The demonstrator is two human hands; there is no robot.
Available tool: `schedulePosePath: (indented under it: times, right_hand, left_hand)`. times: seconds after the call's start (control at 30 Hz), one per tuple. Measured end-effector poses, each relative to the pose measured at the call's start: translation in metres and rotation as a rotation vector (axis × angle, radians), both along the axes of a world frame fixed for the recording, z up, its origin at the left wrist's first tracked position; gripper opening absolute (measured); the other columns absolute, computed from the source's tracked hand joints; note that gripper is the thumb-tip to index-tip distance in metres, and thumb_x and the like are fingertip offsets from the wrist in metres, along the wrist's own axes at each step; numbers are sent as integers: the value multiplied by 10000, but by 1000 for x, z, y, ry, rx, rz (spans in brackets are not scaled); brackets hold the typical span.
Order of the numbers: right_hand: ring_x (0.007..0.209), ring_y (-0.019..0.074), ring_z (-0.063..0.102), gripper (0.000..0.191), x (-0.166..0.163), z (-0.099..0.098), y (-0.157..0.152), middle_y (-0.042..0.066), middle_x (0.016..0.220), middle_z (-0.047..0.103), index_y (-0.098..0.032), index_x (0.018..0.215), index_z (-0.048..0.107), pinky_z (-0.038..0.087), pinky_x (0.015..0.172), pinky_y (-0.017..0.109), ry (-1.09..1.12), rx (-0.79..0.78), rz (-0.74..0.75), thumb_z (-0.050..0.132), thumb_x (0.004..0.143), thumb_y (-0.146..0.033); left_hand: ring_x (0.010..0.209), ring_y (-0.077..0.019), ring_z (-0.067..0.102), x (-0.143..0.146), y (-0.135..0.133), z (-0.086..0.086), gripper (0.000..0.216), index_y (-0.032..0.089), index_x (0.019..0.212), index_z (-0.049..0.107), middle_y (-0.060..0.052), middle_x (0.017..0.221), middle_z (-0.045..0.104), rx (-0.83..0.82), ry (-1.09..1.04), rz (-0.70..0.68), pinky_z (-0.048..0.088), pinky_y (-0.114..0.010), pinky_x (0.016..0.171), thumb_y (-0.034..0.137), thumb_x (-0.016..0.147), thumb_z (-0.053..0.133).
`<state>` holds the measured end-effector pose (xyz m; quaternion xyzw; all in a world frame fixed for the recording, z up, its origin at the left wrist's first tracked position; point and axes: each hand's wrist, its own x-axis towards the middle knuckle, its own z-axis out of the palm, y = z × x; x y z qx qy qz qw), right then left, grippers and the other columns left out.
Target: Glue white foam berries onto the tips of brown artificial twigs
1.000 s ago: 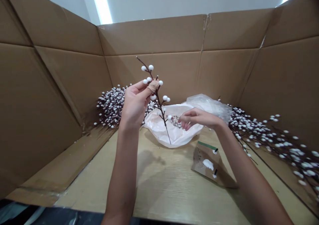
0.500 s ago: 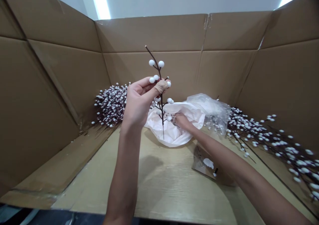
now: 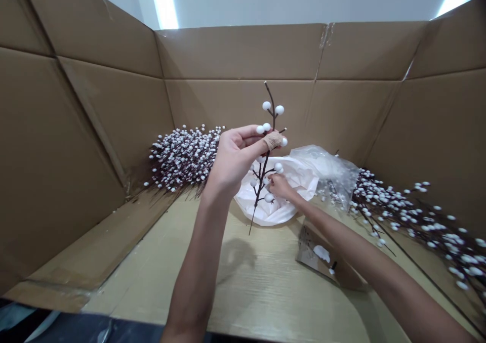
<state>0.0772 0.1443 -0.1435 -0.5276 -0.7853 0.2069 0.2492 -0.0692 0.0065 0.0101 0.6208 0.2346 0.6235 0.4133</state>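
My left hand (image 3: pixel 237 158) is closed in a pinch on a thin dark twig with white berries (image 3: pixel 270 125), held upright; a tan plaster wraps one fingertip. Behind the twig's lower part, my right hand (image 3: pixel 280 186) has its fingers bunched over the open white plastic bag (image 3: pixel 299 178). Whether they hold anything is hidden. The bag lies on the wooden table (image 3: pixel 243 287) with small white beads inside.
A heap of finished berry twigs (image 3: pixel 182 156) lies at the back left, another pile of berry twigs (image 3: pixel 410 216) along the right. A clear plastic bag (image 3: pixel 334 173) sits beside the white one. A small brown card with white blobs (image 3: pixel 322 257) lies under my right forearm. Cardboard walls (image 3: pixel 87 130) surround the table.
My right hand has gone from hovering above the bag with fingers loose down into it, next to the twig. My left hand and the twig have shifted right in view.
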Motion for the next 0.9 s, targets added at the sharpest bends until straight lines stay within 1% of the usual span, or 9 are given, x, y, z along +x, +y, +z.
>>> schedulePosePath:
  times: [0.1, 0.23, 0.27, 0.3, 0.37, 0.5, 0.63, 0.77, 0.9]
  right_hand:
    - [815, 194, 623, 187, 11, 14, -13, 77, 850, 676, -83, 864, 661, 505, 740, 310, 106, -19, 34, 563, 845, -241]
    - [798, 173, 648, 280, 34, 46, -45, 88, 925, 696, -84, 1015, 643, 535, 718, 289, 275, -43, 94, 544, 841, -279]
    - [853, 164, 652, 305, 39, 56, -56, 89, 998, 689, -102, 1062, 625, 541, 766, 287, 349, -39, 126, 550, 844, -300]
    - [881, 171, 656, 320, 44, 66, -67, 103, 1025, 683, -101, 1060, 622, 546, 803, 308, 534, -55, 182, 613, 808, -298]
    - [856, 164, 670, 296, 50, 85, -90, 81, 978, 693, -129, 990, 641, 554, 830, 329, 790, -39, 245, 701, 750, -292]
    - [856, 169, 683, 249, 52, 111, -128, 61, 900, 712, -151, 928, 662, 572, 827, 341, 982, 102, 264, 744, 737, -287]
    - [843, 164, 693, 187, 47, 123, -147, 42, 872, 718, -173, 922, 656, 581, 835, 353, 1069, 331, 215, 719, 774, -269]
    - [920, 175, 688, 155, 42, 127, -153, 35, 962, 709, -203, 959, 629, 567, 901, 386, 1043, 533, 196, 665, 827, -277]
    - [954, 185, 682, 142, 39, 128, -158, 39, 996, 703, -211, 986, 622, 577, 894, 380, 998, 560, 239, 628, 858, -272]
  left_hand:
    - [828, -206, 694, 2, -1, 0, 102, 129, 744, 722, -71, 794, 731, 4, -1, -16, 569, -300, 723, 196, 675, 757]
    - [800, -189, 698, 4, -1, 0, 80, 135, 746, 723, -69, 808, 733, 0, -10, -55, 567, -306, 759, 197, 698, 740]
    - [786, -183, 698, 4, -1, -1, 73, 136, 744, 723, -69, 804, 733, -1, -5, -64, 564, -302, 763, 193, 701, 738]
    - [770, -178, 698, 5, -1, -1, 68, 137, 741, 723, -70, 799, 732, -3, 1, -70, 562, -298, 761, 188, 700, 739]
    - [744, -171, 694, 7, -2, -1, 69, 138, 742, 724, -74, 801, 734, -17, 19, -78, 559, -292, 743, 187, 696, 741]
    - [719, -164, 687, 11, -5, 0, 87, 144, 760, 727, -83, 820, 739, -56, 64, -76, 551, -279, 705, 200, 695, 742]
    - [709, -155, 678, 16, -9, -1, 99, 147, 750, 726, -76, 789, 735, -59, 92, -50, 539, -256, 681, 210, 681, 759]
    - [711, -160, 676, 21, -14, -1, 94, 149, 734, 726, -75, 780, 732, -55, 119, -23, 536, -254, 661, 227, 690, 753]
    - [683, -152, 668, 26, -17, -2, 100, 141, 734, 727, -72, 766, 729, -40, 124, -24, 527, -242, 630, 233, 700, 748]
